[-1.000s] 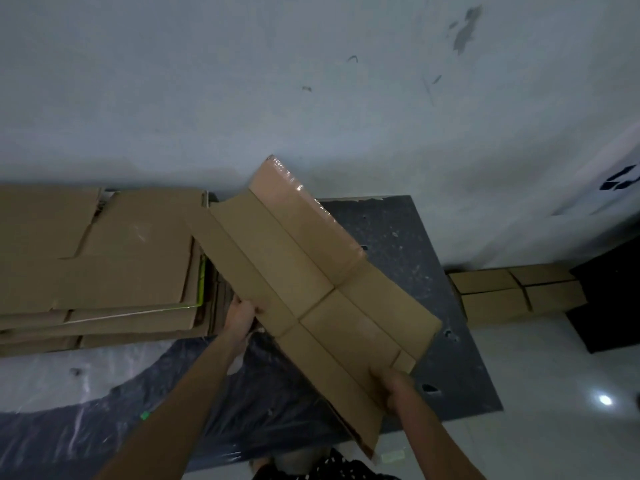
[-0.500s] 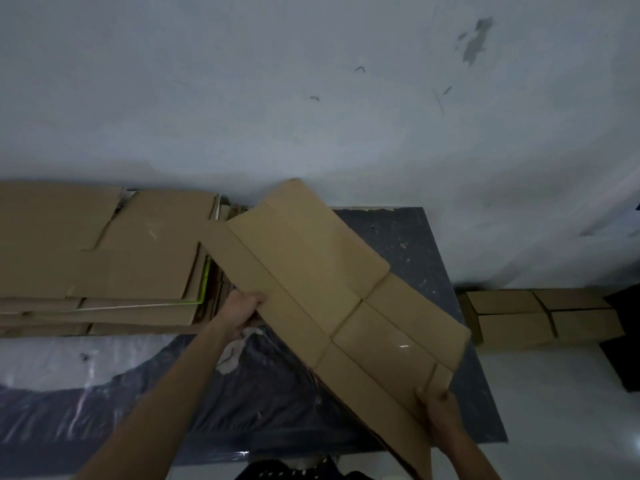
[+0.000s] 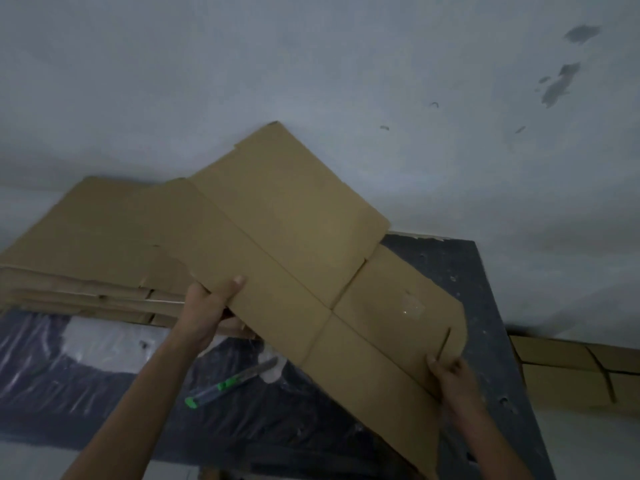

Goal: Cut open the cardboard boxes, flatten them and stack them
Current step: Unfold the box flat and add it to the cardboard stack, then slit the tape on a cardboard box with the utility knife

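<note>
Hands (image 3: pixel 207 306) (image 3: pixel 450 379), both clamped on flattened brown cardboard box (image 3: pixel 294 251), have swung it over brown cardboard stack (image 3: pixel 86 237); stacking imminent.

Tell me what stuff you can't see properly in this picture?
All in the head view:
- Left hand: its fingers are tucked behind the flattened cardboard box; only the thumb shows on top.
- Stack of flattened boxes: the held box covers its right end, so the count is unclear.
- Box cutter: too dim and blurred to tell whether the blade is out.
- Cardboard boxes on the floor: cut off by the right edge.
</note>
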Tool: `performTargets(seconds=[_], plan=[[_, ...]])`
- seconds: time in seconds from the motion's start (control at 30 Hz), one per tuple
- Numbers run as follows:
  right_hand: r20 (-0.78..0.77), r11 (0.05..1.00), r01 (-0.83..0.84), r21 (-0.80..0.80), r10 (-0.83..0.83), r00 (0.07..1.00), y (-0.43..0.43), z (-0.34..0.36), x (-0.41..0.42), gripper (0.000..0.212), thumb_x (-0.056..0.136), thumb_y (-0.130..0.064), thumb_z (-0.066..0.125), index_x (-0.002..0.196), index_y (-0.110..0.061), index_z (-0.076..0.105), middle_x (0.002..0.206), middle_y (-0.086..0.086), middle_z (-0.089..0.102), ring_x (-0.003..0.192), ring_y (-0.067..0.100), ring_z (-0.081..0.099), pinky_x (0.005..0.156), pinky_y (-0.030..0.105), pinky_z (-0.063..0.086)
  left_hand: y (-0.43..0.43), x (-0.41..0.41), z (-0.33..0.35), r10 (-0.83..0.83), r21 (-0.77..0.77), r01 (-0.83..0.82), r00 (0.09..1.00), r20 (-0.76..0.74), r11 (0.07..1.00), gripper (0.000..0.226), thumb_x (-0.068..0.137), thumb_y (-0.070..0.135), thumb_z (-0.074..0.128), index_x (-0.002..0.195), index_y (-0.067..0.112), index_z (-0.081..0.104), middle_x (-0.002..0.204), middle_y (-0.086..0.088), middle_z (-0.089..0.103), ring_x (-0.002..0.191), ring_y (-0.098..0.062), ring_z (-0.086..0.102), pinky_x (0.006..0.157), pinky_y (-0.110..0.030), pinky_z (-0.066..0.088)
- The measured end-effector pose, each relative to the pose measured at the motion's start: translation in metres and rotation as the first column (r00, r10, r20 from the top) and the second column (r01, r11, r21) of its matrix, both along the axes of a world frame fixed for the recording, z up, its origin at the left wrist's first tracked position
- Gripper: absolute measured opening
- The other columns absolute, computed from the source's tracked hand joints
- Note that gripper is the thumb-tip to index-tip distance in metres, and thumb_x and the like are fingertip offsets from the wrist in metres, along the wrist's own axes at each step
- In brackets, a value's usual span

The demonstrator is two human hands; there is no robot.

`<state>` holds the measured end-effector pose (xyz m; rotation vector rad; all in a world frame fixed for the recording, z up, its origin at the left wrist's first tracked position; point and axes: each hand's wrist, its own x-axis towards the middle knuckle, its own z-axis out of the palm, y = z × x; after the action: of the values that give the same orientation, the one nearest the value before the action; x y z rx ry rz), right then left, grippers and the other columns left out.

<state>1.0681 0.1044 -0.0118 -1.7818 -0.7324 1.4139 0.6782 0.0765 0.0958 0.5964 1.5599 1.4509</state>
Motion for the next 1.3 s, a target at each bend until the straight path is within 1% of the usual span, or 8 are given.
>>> performTargets(seconds=[0.37,0.53,0.63,0.77,0.9,1.07,1.17,1.3], plan=[[0.151,0.946,-0.244,0.211,0.215,0.965,0.070,0.044,-0.253,0.061,0.089,-0.021,0.068,0.141,-0.008,0.038,0.136,0.008,0.050,0.120,0.027,0.051,0.095,0.036,0.044,-0.025,-0.237,-0.015,0.305,0.014,-0.313,0.933,0.192,0.950,0.032,0.094,0.007,0.058,0.123,0.014,0.050,0.111,0.005,0.062,0.098,-0.016,0.060,0.076,-0.037,0.052],[0.321,0.905,-0.382,0.188,0.311,0.895,0.111,0.047,-0.369,0.078,0.089,-0.027,0.068,0.150,-0.008,0.024,0.150,0.011,0.035,0.134,0.029,0.039,0.108,0.039,0.036,-0.020,-0.338,-0.060,0.448,-0.150,-0.423,0.854,0.264,0.894,0.038,0.091,0.008,0.063,0.127,0.006,0.049,0.130,-0.008,0.057,0.108,-0.024,0.058,0.089,-0.041,0.051],[0.450,0.891,-0.442,0.107,0.353,0.820,0.133,0.033,-0.417,0.084,0.089,-0.030,0.067,0.152,-0.006,0.018,0.155,0.013,0.028,0.139,0.030,0.033,0.115,0.041,0.029,-0.015,-0.381,-0.089,0.486,-0.296,-0.436,0.866,0.118,0.850,0.058,0.083,0.020,0.074,0.130,-0.001,0.048,0.133,-0.016,0.056,0.112,-0.030,0.058,0.097,-0.045,0.048],[0.592,0.894,-0.440,-0.088,0.402,0.698,0.142,0.001,-0.451,0.078,0.098,-0.029,0.054,0.154,-0.007,0.004,0.160,0.016,0.011,0.146,0.032,0.014,0.118,0.040,0.018,-0.018,-0.402,-0.117,0.219,-0.576,-0.319,0.946,-0.237,0.753,0.070,0.074,0.050,0.078,0.118,-0.001,0.059,0.115,-0.019,0.065,0.102,-0.035,0.063,0.095,-0.043,0.050],[0.659,0.931,-0.301,-0.208,0.361,0.660,0.145,-0.002,-0.474,0.070,0.102,-0.021,0.044,0.154,-0.012,-0.001,0.159,0.021,-0.004,0.146,0.038,0.006,0.117,0.046,0.011,-0.023,-0.402,-0.127,0.171,-0.567,-0.285,0.954,-0.247,0.773,0.046,0.076,0.047,0.077,0.073,0.003,0.065,0.066,-0.015,0.067,0.056,-0.026,0.060,0.079,-0.042,0.057],[0.800,0.930,-0.305,-0.203,0.337,0.496,0.135,0.002,-0.485,0.052,0.101,-0.020,0.043,0.149,-0.015,0.024,0.157,0.020,0.008,0.142,0.042,0.013,0.115,0.051,0.014,-0.031,-0.409,-0.114,0.053,-0.582,-0.211,0.959,-0.277,0.785,0.049,0.082,0.052,0.069,0.071,0.004,0.067,0.066,-0.011,0.070,0.061,-0.026,0.066,0.067,-0.032,0.057],[0.789,0.873,-0.462,-0.158,0.393,0.472,0.115,0.010,-0.506,0.067,0.096,-0.024,0.055,0.151,-0.010,0.019,0.157,0.020,0.010,0.142,0.040,0.016,0.115,0.052,0.019,-0.045,-0.411,-0.094,-0.053,-0.565,-0.098,0.968,-0.245,0.819,0.036,0.091,0.035,0.063,0.083,0.000,0.062,0.070,-0.011,0.063,0.055,-0.022,0.057,0.046,-0.024,0.051],[0.716,0.593,-0.805,-0.004,0.563,0.412,0.082,0.035,-0.566,0.051,0.089,-0.017,0.063,0.137,-0.007,0.048,0.132,0.021,0.049,0.123,0.035,0.046,0.103,0.042,0.040,-0.072,-0.414,-0.061,-0.181,-0.496,-0.042,0.902,-0.392,0.867,0.023,0.096,0.024,0.057,0.082,0.007,0.064,0.068,-0.006,0.065,0.063,-0.022,0.062,0.063,-0.033,0.053]])
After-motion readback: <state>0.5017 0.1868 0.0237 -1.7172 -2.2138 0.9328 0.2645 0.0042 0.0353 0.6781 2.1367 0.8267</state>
